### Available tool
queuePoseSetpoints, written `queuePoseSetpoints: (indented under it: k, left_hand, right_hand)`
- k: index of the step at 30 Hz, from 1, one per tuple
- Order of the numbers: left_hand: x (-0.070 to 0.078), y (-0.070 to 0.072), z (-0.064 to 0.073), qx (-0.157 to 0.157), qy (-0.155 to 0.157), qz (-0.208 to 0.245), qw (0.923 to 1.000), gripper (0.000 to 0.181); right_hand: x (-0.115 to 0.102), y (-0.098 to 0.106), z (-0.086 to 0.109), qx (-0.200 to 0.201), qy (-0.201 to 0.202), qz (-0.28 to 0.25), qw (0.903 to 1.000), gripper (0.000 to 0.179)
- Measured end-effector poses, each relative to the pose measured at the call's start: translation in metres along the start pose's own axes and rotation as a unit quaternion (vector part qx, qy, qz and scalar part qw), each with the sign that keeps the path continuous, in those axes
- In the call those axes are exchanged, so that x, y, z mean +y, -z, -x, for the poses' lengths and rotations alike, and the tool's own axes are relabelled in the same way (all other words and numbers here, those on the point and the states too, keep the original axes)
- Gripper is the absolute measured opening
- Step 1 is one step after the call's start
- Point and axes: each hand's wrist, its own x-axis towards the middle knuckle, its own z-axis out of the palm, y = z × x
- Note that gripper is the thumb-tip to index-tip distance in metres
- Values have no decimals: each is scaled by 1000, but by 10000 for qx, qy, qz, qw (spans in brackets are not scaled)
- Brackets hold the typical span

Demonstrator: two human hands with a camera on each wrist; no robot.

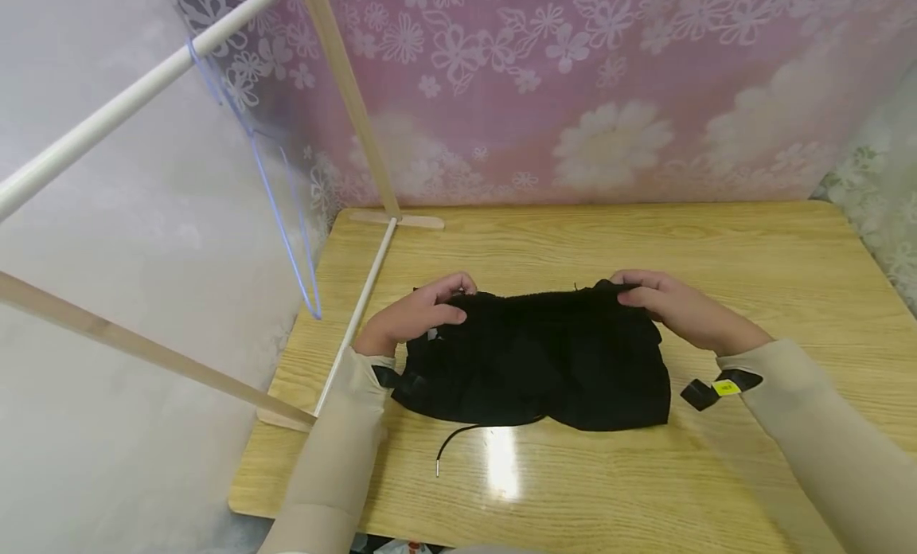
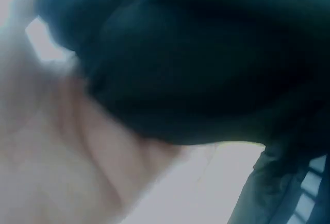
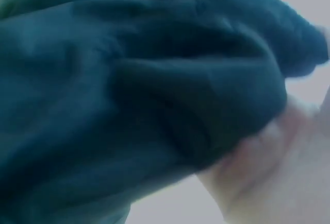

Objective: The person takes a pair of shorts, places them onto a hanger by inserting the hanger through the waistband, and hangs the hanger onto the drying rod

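Black shorts with a gathered upper edge are spread between my two hands over the wooden table. A thin drawstring with a metal tip trails from their lower edge. At the upper left corner, my left hand pinches the cloth between thumb and fingers. My right hand holds the upper right corner the same way. Up close in the left wrist view, the dark cloth covers part of the fingers, and white bars show on a fold. In the right wrist view, the cloth hides the fingertips.
A rack with a white top rail and wooden posts stands at the left of the table. From the rail hangs a blue hanger. Behind the table is a pink floral curtain.
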Motion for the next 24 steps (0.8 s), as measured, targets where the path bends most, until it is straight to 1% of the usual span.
queuePoseSetpoints:
  k: [1, 2, 3, 5, 6, 7, 8, 9, 10, 11, 12, 13, 14, 15, 16, 17, 18, 19, 20, 21, 22, 23, 24]
  left_hand:
    - [1, 0, 3, -265, 241, -174, 9992, 45]
    - [3, 0, 4, -602, 380, -283, 9971, 47]
    - [4, 0, 6, -948, 484, -352, 9937, 48]
    - [6, -1, 6, -1532, 437, -448, 9862, 44]
    - [6, -2, 5, -1754, 401, -472, 9826, 36]
    - [6, -3, 4, -1935, 368, -444, 9794, 25]
    - [6, -3, 3, -2052, 383, -438, 9770, 18]
    - [5, -3, 2, -2057, 498, -527, 9759, 17]
    - [4, -3, 1, -2016, 632, -640, 9753, 19]
    - [3, -2, -1, -1881, 823, -761, 9757, 21]
    - [1, 0, -3, -1695, 1047, -849, 9763, 24]
    - [0, 3, -5, -1416, 1226, -940, 9778, 23]
    - [-1, 5, -7, -1086, 1296, -1010, 9804, 25]
    - [-1, 8, -10, -707, 1323, -1014, 9835, 30]
    - [0, 10, -13, -306, 1284, -1015, 9860, 35]
    - [2, 12, -16, 133, 1204, -930, 9883, 37]
    - [5, 13, -20, 572, 1069, -771, 9896, 37]
    - [10, 14, -23, 1026, 835, -642, 9891, 36]
    - [16, 14, -26, 1434, 542, -409, 9873, 27]
    - [23, 13, -29, 1852, 189, -72, 9825, 22]
    - [30, 12, -31, 2254, -263, 320, 9734, 18]
    - [37, 10, -32, 2637, -803, 639, 9591, 17]
    - [45, 8, -32, 2959, -1422, 892, 9404, 19]
  right_hand:
    - [0, -1, 2, -191, -87, 194, 9996, 24]
    - [-1, -1, 4, -457, -119, 385, 9981, 27]
    - [-1, -1, 7, -757, -209, 542, 9954, 33]
    - [1, -1, 10, -1403, -470, 763, 9860, 45]
    - [2, -1, 11, -1674, -662, 878, 9797, 53]
    - [3, -1, 12, -1921, -843, 940, 9732, 57]
    - [4, -1, 11, -2098, -1021, 1018, 9671, 60]
    - [5, -1, 10, -2179, -1242, 1100, 9618, 65]
    - [6, -1, 8, -2144, -1403, 1189, 9593, 66]
    - [7, 0, 6, -2049, -1491, 1194, 9600, 66]
    - [7, 1, 3, -1892, -1485, 1178, 9635, 62]
    - [7, 2, -1, -1627, -1457, 1114, 9695, 58]
    - [7, 4, -4, -1247, -1448, 974, 9767, 57]
    - [5, 7, -8, -808, -1380, 815, 9838, 56]
    - [3, 9, -11, -339, -1260, 576, 9898, 50]
    - [1, 11, -14, 112, -1040, 265, 9942, 45]
    - [-2, 13, -16, 626, -788, 7, 9949, 38]
    - [-6, 13, -18, 1188, -493, -189, 9915, 34]
    - [-10, 13, -19, 1693, -109, -289, 9851, 30]
    - [-15, 12, -19, 2090, 380, -344, 9766, 25]
    - [-19, 9, -19, 2419, 941, -378, 9650, 24]
    - [-25, 6, -19, 2680, 1587, -237, 9499, 22]
    - [-31, 2, -19, 2935, 2264, 17, 9288, 20]
